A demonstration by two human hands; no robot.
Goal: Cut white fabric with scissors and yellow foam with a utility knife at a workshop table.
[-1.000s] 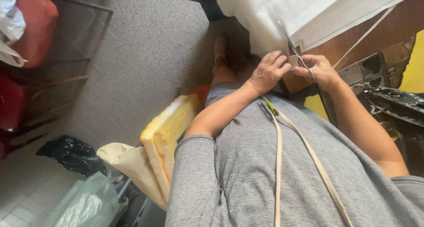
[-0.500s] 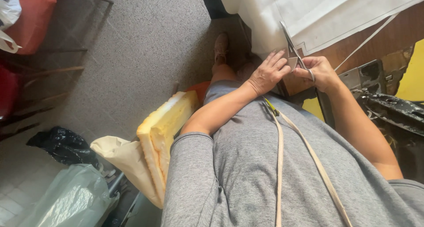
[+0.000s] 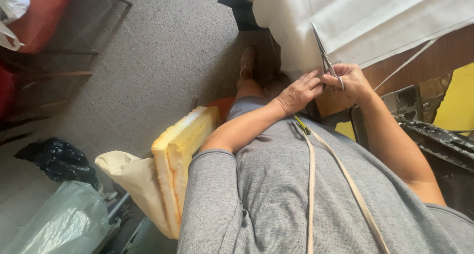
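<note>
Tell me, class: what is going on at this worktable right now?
A person in a grey top is cutting white fabric that lies on a brown table. The right hand holds scissors, blades pointing up into the cloth. The left hand rests at the fabric's edge beside them. A tape measure hangs down the chest, and a yellow foam block stands by the left arm.
</note>
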